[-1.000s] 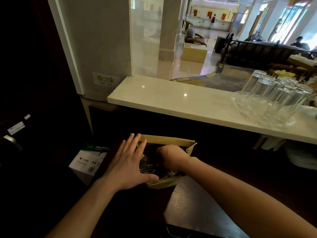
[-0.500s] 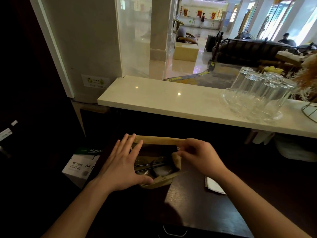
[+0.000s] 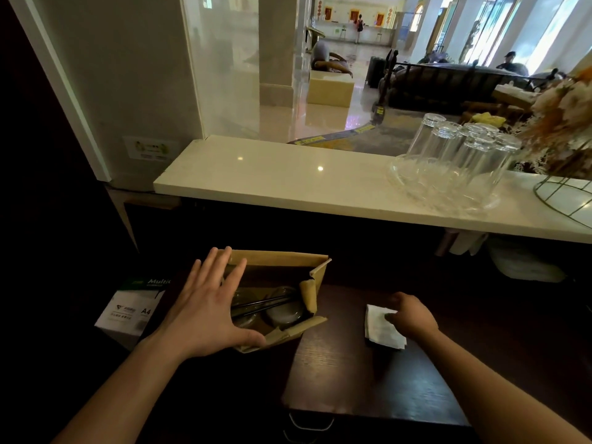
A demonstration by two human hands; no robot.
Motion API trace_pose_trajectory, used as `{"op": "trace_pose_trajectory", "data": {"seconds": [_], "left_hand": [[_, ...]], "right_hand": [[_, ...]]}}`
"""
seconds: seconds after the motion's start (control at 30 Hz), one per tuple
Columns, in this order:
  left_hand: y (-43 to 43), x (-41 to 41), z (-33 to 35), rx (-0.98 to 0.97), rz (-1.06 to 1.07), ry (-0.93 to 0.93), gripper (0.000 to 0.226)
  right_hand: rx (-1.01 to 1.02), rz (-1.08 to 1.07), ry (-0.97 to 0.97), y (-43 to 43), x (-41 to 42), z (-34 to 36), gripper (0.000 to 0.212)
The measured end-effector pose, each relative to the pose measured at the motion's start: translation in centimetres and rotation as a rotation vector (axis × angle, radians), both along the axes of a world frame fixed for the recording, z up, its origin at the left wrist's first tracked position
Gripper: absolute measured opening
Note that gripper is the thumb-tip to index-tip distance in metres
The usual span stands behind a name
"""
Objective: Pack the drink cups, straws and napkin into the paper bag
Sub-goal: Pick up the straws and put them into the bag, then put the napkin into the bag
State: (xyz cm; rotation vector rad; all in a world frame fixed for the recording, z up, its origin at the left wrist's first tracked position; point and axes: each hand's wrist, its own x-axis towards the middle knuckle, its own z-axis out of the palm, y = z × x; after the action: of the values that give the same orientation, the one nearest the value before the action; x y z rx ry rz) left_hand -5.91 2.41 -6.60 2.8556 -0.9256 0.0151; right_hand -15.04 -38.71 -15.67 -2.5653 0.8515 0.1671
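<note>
Two hands: both in view over a dark wooden bench (image 3: 368, 379), bare forearms reaching in from the bottom edge.
Left hand (image 3: 208, 312): fingers spread wide and flat, palm against the left side of the paper bag (image 3: 275, 261), thumb hooked along the near edge. Not pinching anything, just bracing the bag with an open grip.
Right hand (image 3: 410, 315): well to the right of the bag, resting on the napkin (image 3: 382, 328). Fingertips curl down onto the top of it; whether the grip has actually closed on the napkin can't be told from this angle.
Paper bag: brown, mouth open toward the camera, standing at the left end of the bench. One rim flap on the right side is folded inward.
Drink cups (image 3: 285, 314): already down inside the bag, clear lids showing, side by side.
Straws (image 3: 262, 301): dark, lying across the cup lids inside the bag.
Napkin: white, folded, flat on the bench, apart from the bag on its right.
Background stuff: pale marble ledge (image 3: 288, 184) behind the bench with a cluster of upturned glasses (image 3: 455, 155) on a glass tray, and a box of A4 paper (image 3: 131, 312) down to the left of the bag.
</note>
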Motion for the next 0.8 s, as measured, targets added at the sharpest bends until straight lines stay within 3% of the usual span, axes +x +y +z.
{"op": "trace_pose_trajectory", "data": {"seconds": [0.13,0.33,0.6,0.8], "left_hand": [[0.0,-0.1,-0.1,0.003,0.01,-0.004,0.14],[0.3,-0.2,-0.3,0.0,0.023,-0.008,0.14],[0.3,-0.3,-0.5,-0.005,0.033,-0.021,0.14],[0.3,-0.2,-0.4,-0.034,0.024,0.0,0.139]], "right_hand": [[0.02,-0.067,0.118,-0.6,-0.1,-2.4,0.068],[0.003,0.008,0.172,-0.5,0.0,-3.8,0.089],[-0.142,-0.014,0.124,0.1,-0.1,-3.6,0.047],[0.307,-0.208,-0.311,1.9,0.0,-0.9,0.024]]}}
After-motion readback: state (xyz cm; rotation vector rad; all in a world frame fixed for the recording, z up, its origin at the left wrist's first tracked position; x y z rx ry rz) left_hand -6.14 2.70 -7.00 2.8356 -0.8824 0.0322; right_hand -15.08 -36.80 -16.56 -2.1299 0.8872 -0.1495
